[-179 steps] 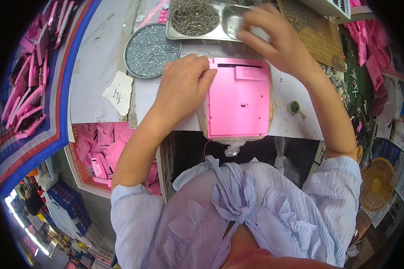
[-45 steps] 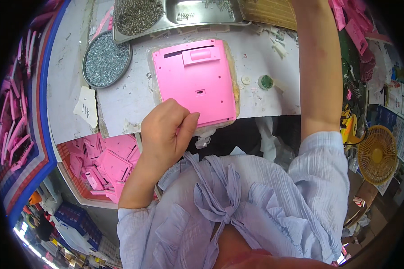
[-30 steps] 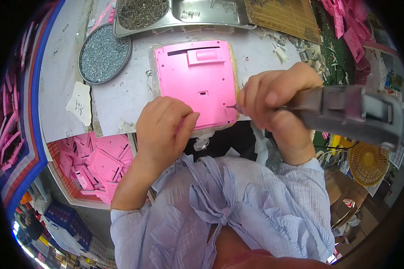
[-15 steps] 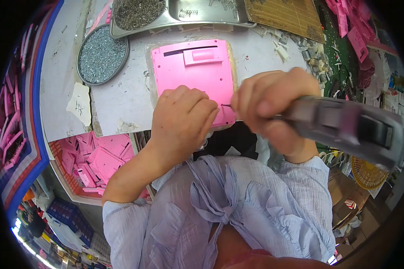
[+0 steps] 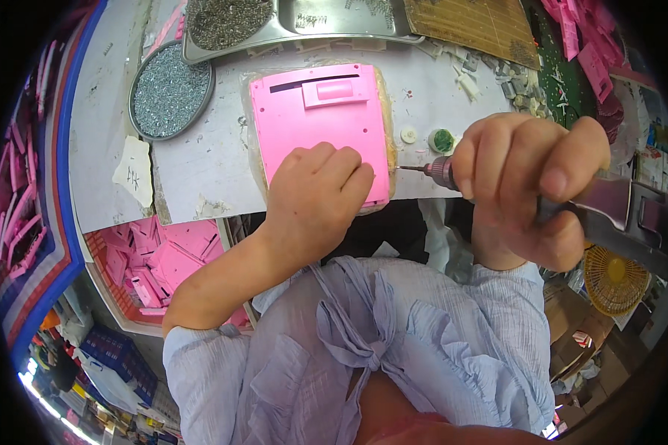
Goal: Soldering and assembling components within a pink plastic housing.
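The right-hand grip (image 5: 523, 167) now holds a power screwdriver (image 5: 620, 208), its bit (image 5: 413, 168) drawn back past the pink plastic housing's (image 5: 323, 122) right edge; the left-hand grip (image 5: 315, 200) has moved from top left to lower down.

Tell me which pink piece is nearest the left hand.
The pink panel on the white table, partly covered by the left hand. The other pink pieces lie farther off, some in the crate at left.

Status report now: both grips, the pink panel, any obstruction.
Left grip resting on the pink panel. Right grip clasping power screwdriver, bit tip just right of the panel in view. In the way: left grip hides the panel's lower middle.
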{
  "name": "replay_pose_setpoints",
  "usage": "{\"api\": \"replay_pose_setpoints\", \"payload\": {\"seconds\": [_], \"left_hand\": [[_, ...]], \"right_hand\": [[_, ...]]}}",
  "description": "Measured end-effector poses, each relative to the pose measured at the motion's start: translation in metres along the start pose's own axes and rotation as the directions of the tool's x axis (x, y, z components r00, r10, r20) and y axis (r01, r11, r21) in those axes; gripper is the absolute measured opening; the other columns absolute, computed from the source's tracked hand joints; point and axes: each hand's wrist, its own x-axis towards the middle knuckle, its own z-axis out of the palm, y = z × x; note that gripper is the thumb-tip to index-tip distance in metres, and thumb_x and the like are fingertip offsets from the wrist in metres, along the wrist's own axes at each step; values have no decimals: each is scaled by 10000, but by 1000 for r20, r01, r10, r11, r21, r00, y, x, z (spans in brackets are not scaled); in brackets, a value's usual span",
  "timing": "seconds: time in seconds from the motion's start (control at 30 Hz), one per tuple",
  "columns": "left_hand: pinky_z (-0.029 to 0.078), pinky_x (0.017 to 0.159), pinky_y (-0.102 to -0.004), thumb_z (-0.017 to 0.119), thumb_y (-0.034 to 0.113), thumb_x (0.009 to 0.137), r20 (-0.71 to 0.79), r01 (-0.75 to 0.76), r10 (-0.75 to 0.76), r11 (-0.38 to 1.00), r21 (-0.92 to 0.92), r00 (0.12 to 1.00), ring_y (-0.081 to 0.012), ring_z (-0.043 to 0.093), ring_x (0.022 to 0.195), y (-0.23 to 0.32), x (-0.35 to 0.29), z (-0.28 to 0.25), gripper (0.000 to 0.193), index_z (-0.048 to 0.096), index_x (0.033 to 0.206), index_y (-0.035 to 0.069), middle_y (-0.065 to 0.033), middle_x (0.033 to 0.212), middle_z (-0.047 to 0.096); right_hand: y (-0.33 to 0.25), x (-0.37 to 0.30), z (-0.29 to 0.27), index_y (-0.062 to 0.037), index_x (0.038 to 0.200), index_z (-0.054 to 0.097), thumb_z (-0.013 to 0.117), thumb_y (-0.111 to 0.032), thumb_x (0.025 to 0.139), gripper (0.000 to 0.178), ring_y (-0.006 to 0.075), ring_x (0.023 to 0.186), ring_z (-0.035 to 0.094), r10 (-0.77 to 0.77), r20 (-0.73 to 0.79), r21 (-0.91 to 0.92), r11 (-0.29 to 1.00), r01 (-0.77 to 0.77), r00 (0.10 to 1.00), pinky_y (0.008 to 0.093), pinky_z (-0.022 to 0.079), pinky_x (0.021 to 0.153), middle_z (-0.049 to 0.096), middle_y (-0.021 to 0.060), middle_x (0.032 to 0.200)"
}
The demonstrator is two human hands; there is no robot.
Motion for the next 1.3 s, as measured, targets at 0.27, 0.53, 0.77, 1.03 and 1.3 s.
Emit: {"api": "replay_pose_setpoints", "payload": {"seconds": [0.27,0.53,0.77,1.03,1.3], "left_hand": [[521,676,-374,832,93,735,-145,111,-143,971,-211,979,-280,658,790,12,0,-9,313,686,1008,43,-90,913,680],[510,583,-368,808,66,759,-147,33,-76,961,-275,986,-258,629,668,11,-1,-4,210,659,905,55,-66,773,622],[411,538,-372,772,-1,754,-14,19,-24,964,-265,1000,-268,545,598,2,-4,-25,174,617,817,48,-63,727,580],[490,697,-357,799,72,770,-120,56,-105,932,-359,987,-242,652,746,10,-5,-13,207,695,948,73,-46,859,691],[519,713,-355,806,86,782,-146,82,-160,898,-433,976,-238,681,771,7,-17,-17,240,717,1004,75,-58,928,739]], "right_hand": [[2,-6,2,-157,1041,536,751,-310,918,292,89,537,548,-24,-51,122,992,30,998,265,501,547,570,-47,668],[8,1,-9,-113,1042,545,747,-248,938,264,105,540,595,-86,117,233,971,57,989,274,534,538,607,-21,686],[8,-1,-10,-104,1028,559,766,-222,923,261,123,578,621,-95,66,233,969,78,993,266,545,530,621,0,703],[6,5,1,-100,1035,577,774,-203,918,251,123,606,639,-116,118,299,951,76,986,259,565,551,637,21,716],[17,9,23,-128,959,557,800,-219,891,268,83,501,577,-120,45,293,951,101,992,221,528,510,607,-27,632]]}}
